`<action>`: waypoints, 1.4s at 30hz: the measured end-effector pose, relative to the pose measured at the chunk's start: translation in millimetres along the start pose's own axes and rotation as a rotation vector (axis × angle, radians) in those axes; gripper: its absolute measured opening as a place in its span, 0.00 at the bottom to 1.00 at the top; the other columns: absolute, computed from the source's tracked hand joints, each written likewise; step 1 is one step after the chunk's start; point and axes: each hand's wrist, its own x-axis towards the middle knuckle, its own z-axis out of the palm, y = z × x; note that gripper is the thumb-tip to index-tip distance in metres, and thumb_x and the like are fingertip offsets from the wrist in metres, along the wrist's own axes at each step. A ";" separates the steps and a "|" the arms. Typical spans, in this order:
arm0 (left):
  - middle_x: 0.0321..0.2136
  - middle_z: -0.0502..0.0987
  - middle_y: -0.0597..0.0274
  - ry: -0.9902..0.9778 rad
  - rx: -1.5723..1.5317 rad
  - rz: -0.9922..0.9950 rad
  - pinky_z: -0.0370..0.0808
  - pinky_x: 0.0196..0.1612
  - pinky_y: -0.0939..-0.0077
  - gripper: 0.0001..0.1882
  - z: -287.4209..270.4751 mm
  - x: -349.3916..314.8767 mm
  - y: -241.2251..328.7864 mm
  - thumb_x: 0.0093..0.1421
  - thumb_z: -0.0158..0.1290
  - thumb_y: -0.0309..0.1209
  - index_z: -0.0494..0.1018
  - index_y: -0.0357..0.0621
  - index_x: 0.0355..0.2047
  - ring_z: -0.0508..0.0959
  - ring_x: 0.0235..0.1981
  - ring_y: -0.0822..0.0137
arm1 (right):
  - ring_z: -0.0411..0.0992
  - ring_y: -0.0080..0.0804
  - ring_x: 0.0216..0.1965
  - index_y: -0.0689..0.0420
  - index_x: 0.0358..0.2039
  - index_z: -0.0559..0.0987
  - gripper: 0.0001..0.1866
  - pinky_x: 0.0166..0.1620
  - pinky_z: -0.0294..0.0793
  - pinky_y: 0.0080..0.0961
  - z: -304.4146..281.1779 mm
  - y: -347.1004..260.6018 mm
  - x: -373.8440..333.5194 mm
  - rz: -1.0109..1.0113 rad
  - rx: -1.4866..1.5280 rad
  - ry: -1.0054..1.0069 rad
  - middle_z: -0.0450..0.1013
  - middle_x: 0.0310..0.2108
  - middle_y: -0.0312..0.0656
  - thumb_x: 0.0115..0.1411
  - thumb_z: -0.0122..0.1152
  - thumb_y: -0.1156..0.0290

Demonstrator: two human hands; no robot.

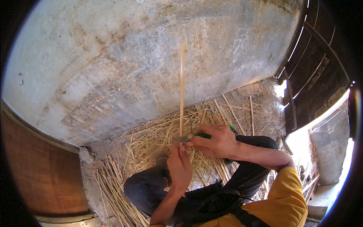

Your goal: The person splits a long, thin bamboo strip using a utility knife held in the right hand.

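A long, pale bamboo strip (pixel 182 87) stretches away from my hands toward the wall. My left hand (pixel 179 169) pinches its near end between thumb and fingers. My right hand (pixel 218 140) is closed round the green handle of a knife (pixel 200 135). The short blade, partly blurred, lies at the strip just above my left fingertips; whether it has cut into the strip I cannot tell. Both hands are close together over my bent legs (pixel 145 189).
Curly shavings (pixel 151 140) are heaped on the floor beyond my legs. A bundle of thin sticks (pixel 115 189) lies to the left, with more loose strips (pixel 234 113) to the right. A stained wall (pixel 132 75) rises ahead; a brown wooden panel (pixel 41 166) stands at left.
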 end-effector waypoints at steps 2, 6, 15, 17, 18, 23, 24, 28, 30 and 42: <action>0.25 0.73 0.47 0.019 0.000 0.024 0.70 0.28 0.63 0.07 1.7 -1.0 0.1 0.73 0.42 0.27 0.67 0.36 0.40 0.75 0.23 0.54 | 0.75 0.30 0.21 0.46 0.39 0.84 0.15 0.21 0.74 0.27 -0.6 -1.8 0.6 -0.005 -0.028 0.002 0.73 0.28 0.32 0.49 0.76 0.65; 0.26 0.74 0.44 0.022 0.043 0.049 0.71 0.29 0.62 0.07 2.4 -6.5 -10.5 0.73 0.42 0.27 0.68 0.35 0.43 0.77 0.24 0.45 | 0.75 0.31 0.21 0.48 0.38 0.84 0.12 0.21 0.73 0.28 -8.1 5.5 4.8 0.050 -0.043 -0.018 0.73 0.27 0.33 0.51 0.75 0.67; 0.26 0.75 0.41 -0.032 0.035 -0.013 0.71 0.28 0.59 0.08 5.6 -7.3 -10.0 0.73 0.43 0.28 0.68 0.35 0.45 0.76 0.24 0.41 | 0.74 0.35 0.21 0.54 0.36 0.83 0.09 0.21 0.71 0.31 -12.0 24.9 12.7 0.158 -0.004 0.133 0.71 0.26 0.38 0.55 0.74 0.71; 0.26 0.75 0.41 -0.039 0.031 -0.011 0.71 0.28 0.59 0.08 6.5 -7.2 -9.0 0.73 0.43 0.27 0.68 0.35 0.45 0.76 0.24 0.41 | 0.76 0.36 0.21 0.49 0.41 0.82 0.12 0.21 0.74 0.33 -7.1 27.1 3.5 0.113 -0.014 0.027 0.72 0.28 0.36 0.57 0.71 0.61; 0.26 0.75 0.41 -0.047 0.032 -0.009 0.71 0.27 0.60 0.08 6.1 -6.9 -8.8 0.73 0.44 0.27 0.68 0.35 0.45 0.76 0.24 0.41 | 0.76 0.36 0.21 0.49 0.41 0.82 0.12 0.21 0.74 0.33 -7.5 23.0 2.8 0.114 -0.013 0.030 0.72 0.28 0.36 0.57 0.71 0.61; 0.23 0.72 0.48 -0.023 0.028 0.026 0.69 0.26 0.63 0.09 6.4 -7.2 -9.1 0.73 0.42 0.29 0.68 0.36 0.44 0.73 0.22 0.53 | 0.77 0.35 0.22 0.45 0.41 0.82 0.12 0.21 0.75 0.33 -7.7 11.6 1.9 0.090 0.001 -0.049 0.73 0.31 0.35 0.56 0.71 0.61; 0.22 0.70 0.55 -0.015 0.034 0.034 0.67 0.26 0.65 0.10 6.5 -7.3 -9.4 0.74 0.41 0.31 0.68 0.37 0.43 0.70 0.20 0.64 | 0.77 0.35 0.22 0.45 0.41 0.82 0.12 0.21 0.75 0.33 -7.2 10.8 1.2 0.089 0.002 -0.049 0.73 0.31 0.35 0.56 0.71 0.61; 0.22 0.70 0.53 -0.006 0.014 0.037 0.67 0.26 0.64 0.10 5.1 -6.0 -7.1 0.74 0.40 0.30 0.68 0.36 0.43 0.70 0.20 0.62 | 0.76 0.34 0.21 0.43 0.42 0.81 0.13 0.21 0.76 0.32 -1.3 3.9 -5.4 0.037 -0.002 -0.095 0.71 0.30 0.34 0.55 0.70 0.60; 0.22 0.70 0.51 -0.020 0.023 -0.009 0.67 0.26 0.64 0.09 3.1 -5.1 -3.5 0.73 0.41 0.29 0.68 0.36 0.43 0.71 0.20 0.58 | 0.76 0.34 0.21 0.43 0.42 0.81 0.14 0.21 0.76 0.32 1.7 0.2 -7.1 0.025 0.005 -0.095 0.71 0.30 0.34 0.55 0.70 0.59; 0.25 0.76 0.38 -0.014 0.064 -0.006 0.71 0.25 0.58 0.05 5.9 -9.1 -8.9 0.71 0.45 0.24 0.68 0.34 0.42 0.78 0.25 0.39 | 0.75 0.35 0.20 0.51 0.37 0.84 0.10 0.21 0.72 0.31 -9.9 14.5 8.8 0.127 -0.052 0.009 0.72 0.27 0.38 0.53 0.73 0.69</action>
